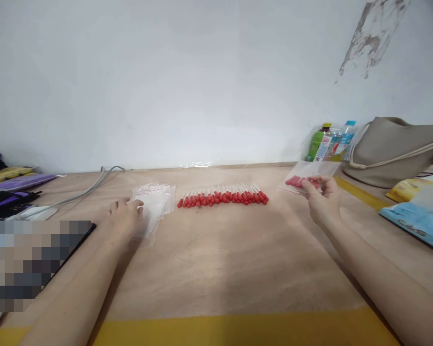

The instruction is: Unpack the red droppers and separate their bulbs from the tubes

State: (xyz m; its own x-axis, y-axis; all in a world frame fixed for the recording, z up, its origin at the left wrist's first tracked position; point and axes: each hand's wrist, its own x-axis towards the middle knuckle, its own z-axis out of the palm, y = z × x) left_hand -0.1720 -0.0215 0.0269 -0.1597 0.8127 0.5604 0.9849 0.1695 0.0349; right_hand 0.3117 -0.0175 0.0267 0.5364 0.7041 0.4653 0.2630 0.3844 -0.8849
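My left hand (pixel 125 215) rests on a small stack of clear plastic bags (pixel 155 202) on the wooden table, fingers curled over the top bag. My right hand (pixel 320 197) is raised at the right and pinches a clear bag (pixel 310 175) that has a few red-tipped swabs inside. Between the hands, a long row of red-tipped swabs (pixel 222 195) lies side by side on the table.
A grey cable (pixel 83 192) runs along the back left. Purple and yellow items (pixel 15 180) sit at the far left. Bottles (pixel 330 142), a beige bag (pixel 396 149) and blue and yellow packets (pixel 418 211) stand at the right. A yellow strip (pixel 216 329) edges the table front.
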